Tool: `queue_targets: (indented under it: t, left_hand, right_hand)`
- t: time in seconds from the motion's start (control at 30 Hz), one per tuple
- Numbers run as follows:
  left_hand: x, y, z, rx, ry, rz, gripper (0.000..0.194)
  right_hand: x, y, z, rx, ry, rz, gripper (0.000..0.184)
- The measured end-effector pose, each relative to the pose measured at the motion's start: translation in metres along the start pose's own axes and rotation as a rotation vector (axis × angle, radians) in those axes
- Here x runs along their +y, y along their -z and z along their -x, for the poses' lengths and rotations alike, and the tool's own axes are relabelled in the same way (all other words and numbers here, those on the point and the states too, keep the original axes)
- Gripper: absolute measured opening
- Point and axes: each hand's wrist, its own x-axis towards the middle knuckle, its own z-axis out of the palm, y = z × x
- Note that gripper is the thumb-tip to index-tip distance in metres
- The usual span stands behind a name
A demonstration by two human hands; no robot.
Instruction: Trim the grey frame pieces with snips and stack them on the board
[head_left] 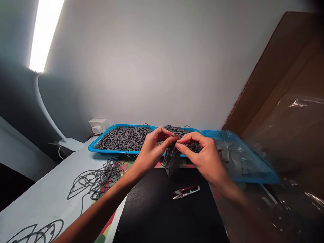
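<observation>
Close together over the far edge of a black board (157,216), both my hands are raised. My left hand (157,143) pinches dark grey cords between thumb and fingers. The thumb and forefinger of my right hand (198,148) pinch at the same spot, just right of the left fingertips. A bunch of grey cords (170,163) hangs down below the fingers. Exactly which strand each hand grips is too small to tell. Red-and-silver thread snips (186,192) lie on the black board below my hands.
Blue trays (118,152) heaped with grey cords (124,136) line the wall. Another blue tray (253,179) at right holds clear packets. Loose cords (103,177) lie left on the table (58,185). A lit lamp (45,37), cardboard (278,67) and clear plastic (298,135) flank the space.
</observation>
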Motion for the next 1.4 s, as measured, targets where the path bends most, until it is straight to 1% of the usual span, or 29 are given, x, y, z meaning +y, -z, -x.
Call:
queue_targets:
  t: [0.1, 0.23, 0.3, 0.4, 0.5, 0.6, 0.7, 0.77, 0.87, 0.97, 1.03, 1.13, 1.23, 1.4]
  left_hand:
    - [0.004, 0.001, 0.000, 0.019, -0.050, -0.045, 0.020]
    - [0.008, 0.003, -0.001, -0.003, -0.080, -0.057, 0.017]
    - [0.008, 0.003, -0.001, -0.012, -0.089, -0.072, 0.017]
    - [0.009, 0.004, 0.001, -0.013, -0.120, -0.114, 0.012]
    - [0.011, 0.004, 0.003, -0.009, -0.210, -0.237, 0.006]
    - [0.014, 0.003, 0.005, 0.006, -0.329, -0.377, 0.008]
    - [0.015, 0.003, 0.007, -0.002, -0.414, -0.474, 0.010]
    - [0.015, 0.003, 0.009, -0.019, -0.463, -0.535, 0.012]
    - [0.013, 0.004, 0.010, -0.032, -0.536, -0.631, 0.014]
    - [0.010, 0.001, 0.011, -0.021, -0.591, -0.733, 0.016]
    - [0.008, -0.002, 0.012, -0.009, -0.611, -0.786, 0.017]
    - [0.006, -0.007, 0.014, -0.017, -0.643, -0.826, 0.018]
    - [0.008, -0.008, 0.015, -0.027, -0.669, -0.852, 0.019]
    - [0.009, -0.005, 0.018, -0.025, -0.626, -0.910, 0.019]
  right_hand:
    - [0.004, 0.006, -0.004, -0.025, 0.081, 0.005, 0.004]
    - [0.008, 0.007, -0.005, -0.080, 0.179, -0.016, 0.006]
    - [0.010, 0.004, -0.004, -0.071, 0.173, -0.023, 0.003]
    - [0.011, -0.001, -0.003, -0.027, 0.156, -0.003, 0.017]
    - [0.009, -0.003, -0.002, -0.036, 0.163, 0.010, 0.018]
    - [0.007, -0.003, -0.002, -0.049, 0.191, 0.044, 0.019]
    - [0.005, -0.002, 0.000, -0.050, 0.264, 0.138, 0.026]
    - [0.006, -0.002, 0.002, -0.059, 0.333, 0.250, 0.032]
    - [0.007, -0.004, 0.005, -0.050, 0.470, 0.507, 0.035]
    - [0.009, -0.007, 0.007, 0.021, 0.570, 0.792, 0.031]
    - [0.010, -0.011, 0.006, 0.078, 0.571, 0.906, 0.031]
    - [0.012, -0.014, 0.005, 0.124, 0.546, 0.952, 0.031]
    - [0.013, -0.014, 0.005, 0.118, 0.537, 0.962, 0.030]
    - [0.012, -0.014, 0.004, 0.081, 0.492, 0.963, 0.021]
